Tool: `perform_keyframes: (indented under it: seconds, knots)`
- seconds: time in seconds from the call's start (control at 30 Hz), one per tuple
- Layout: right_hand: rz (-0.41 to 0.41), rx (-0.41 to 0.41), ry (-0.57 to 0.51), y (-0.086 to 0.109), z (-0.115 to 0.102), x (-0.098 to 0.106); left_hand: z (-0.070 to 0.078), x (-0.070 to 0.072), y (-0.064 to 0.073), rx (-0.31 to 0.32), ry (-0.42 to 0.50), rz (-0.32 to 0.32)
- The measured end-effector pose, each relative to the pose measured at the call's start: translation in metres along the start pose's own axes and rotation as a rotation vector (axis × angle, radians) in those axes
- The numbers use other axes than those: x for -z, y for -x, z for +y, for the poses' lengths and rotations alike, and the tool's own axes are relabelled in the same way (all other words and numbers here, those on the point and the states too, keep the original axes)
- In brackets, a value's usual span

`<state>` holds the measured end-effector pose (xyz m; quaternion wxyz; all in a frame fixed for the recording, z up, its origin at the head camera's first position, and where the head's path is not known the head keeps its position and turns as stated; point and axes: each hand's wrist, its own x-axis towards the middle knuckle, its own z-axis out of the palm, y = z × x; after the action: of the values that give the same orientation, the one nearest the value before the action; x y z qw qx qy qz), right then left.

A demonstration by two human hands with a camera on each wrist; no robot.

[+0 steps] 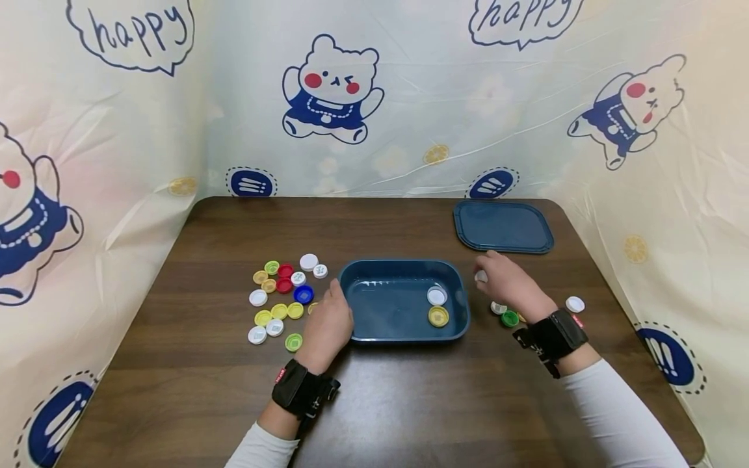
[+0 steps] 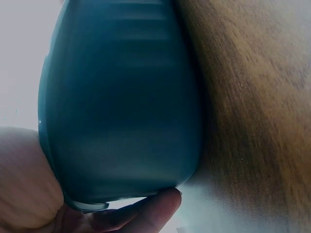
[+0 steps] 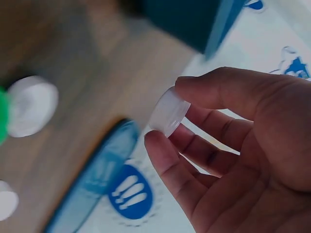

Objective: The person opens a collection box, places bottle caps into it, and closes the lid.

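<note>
My left hand [image 1: 329,325] holds the left end of a dark blue rectangular tray [image 1: 380,341]; in the left wrist view its fingers [image 2: 163,206] lie against the tray's outer end wall. Two caps are inside the tray near its right side, a white bottle cap [image 1: 436,296] and a yellow bottle cap [image 1: 438,316]. Just right of the tray, my right hand [image 1: 510,283] pinches another white bottle cap [image 3: 169,112] between thumb and fingers, above the table. Below that hand are a green bottle cap [image 1: 510,318] and a white one [image 1: 498,308], with a yellow one partly hidden.
Left of the tray, several loose caps lie spread on the brown table [image 1: 409,403], among them a blue cap [image 1: 303,294], red caps [image 1: 283,285] and yellow caps [image 1: 279,311]. A flat blue lid [image 1: 503,226] lies at the back right. One white cap [image 1: 575,304] sits farther right.
</note>
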<state>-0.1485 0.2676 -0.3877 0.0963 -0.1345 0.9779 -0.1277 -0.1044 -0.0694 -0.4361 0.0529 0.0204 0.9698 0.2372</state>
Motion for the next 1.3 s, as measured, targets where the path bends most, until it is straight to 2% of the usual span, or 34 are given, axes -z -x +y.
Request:
perform_keyframes:
  seconds: [0.2,0.37,0.57,0.7,0.87,1.0,1.3]
  knots:
    - [0.016,0.100,-0.023,-0.002,-0.032,0.009,0.000,-0.001,0.000,0.005,-0.007,0.004]
    - [-0.053,0.145,-0.022,-0.010,-0.059,0.007,-0.001,-0.001,0.001,0.005,-0.013,0.006]
    - [-0.177,0.176,0.047,-0.019,-0.087,0.001,-0.001,-0.001,0.000,-0.001,-0.012,0.002]
    - [-0.221,0.198,0.100,-0.024,-0.100,-0.006,0.000,-0.002,0.000,0.003,-0.008,0.005]
    - [-0.251,0.201,0.126,-0.029,-0.106,-0.013,0.000,-0.003,0.000,-0.010,-0.003,0.014]
    - [-0.266,0.173,0.117,-0.029,-0.104,-0.012,0.002,-0.004,0.000,0.000,0.000,-0.002]
    - [-0.209,0.137,0.053,-0.024,-0.090,0.005,0.003,0.000,-0.001,0.004,0.003,0.005]
